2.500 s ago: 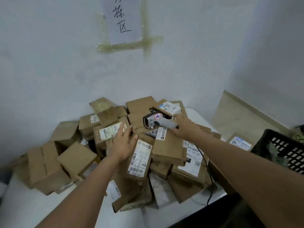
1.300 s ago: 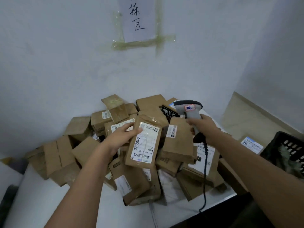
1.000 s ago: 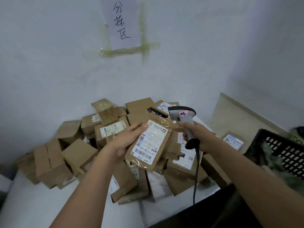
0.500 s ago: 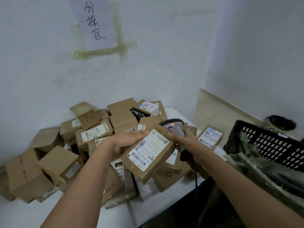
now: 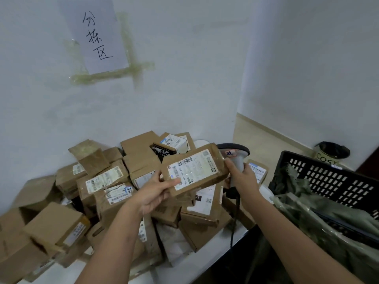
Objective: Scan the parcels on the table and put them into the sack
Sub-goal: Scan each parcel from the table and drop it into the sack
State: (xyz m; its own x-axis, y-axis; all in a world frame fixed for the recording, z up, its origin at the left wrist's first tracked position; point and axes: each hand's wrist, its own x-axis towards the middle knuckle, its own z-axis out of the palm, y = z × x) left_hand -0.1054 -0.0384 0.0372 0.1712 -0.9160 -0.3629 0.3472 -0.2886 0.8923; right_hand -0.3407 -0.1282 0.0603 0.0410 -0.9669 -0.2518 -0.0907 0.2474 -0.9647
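My left hand (image 5: 152,193) grips a flat brown parcel (image 5: 194,169) by its lower left corner and holds it above the pile, white barcode label facing me. My right hand (image 5: 243,178) grips the handle of a grey barcode scanner (image 5: 235,155) just right of the parcel; the parcel's right end covers part of the scanner head. A black cable hangs down from the scanner. Beneath lies a heap of brown cardboard parcels (image 5: 106,185) on the white table (image 5: 184,267). A green sack (image 5: 320,214) lies in a black crate at the right.
The black plastic crate (image 5: 332,177) stands right of the table's corner. A white wall with a taped paper sign (image 5: 96,35) rises behind the pile. A dark-lined bin (image 5: 331,150) stands on the floor by the right wall.
My left hand lifted a labelled parcel out of the pile and turned it level. My right hand raised the scanner upright and brought it beside the parcel. The view swung to the right.
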